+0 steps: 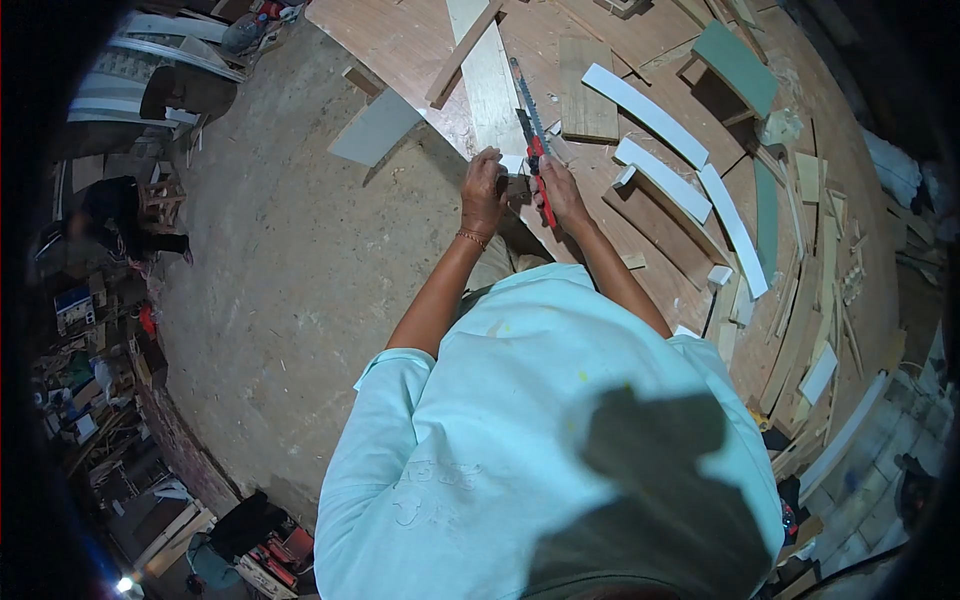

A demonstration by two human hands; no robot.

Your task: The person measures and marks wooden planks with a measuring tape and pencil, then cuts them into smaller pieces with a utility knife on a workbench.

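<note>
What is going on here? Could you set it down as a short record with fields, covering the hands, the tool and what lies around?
place: workshop with a dusty floor
left hand: pressing down on a small white piece at the board's edge
right hand: gripping a red-handled saw
saw: blade points away from the person, along a pale plank
nearby: curved white strips lying on the wooden board
clothing: light blue shirt

Red plastic-handled saw has a dull grey metal blade. The pale flat wooden plank looks smooth and matt, same for the curved white-faced strips on the right. Big brown plywood bench is matt; rough, dusty concrete floor on the left.
</note>
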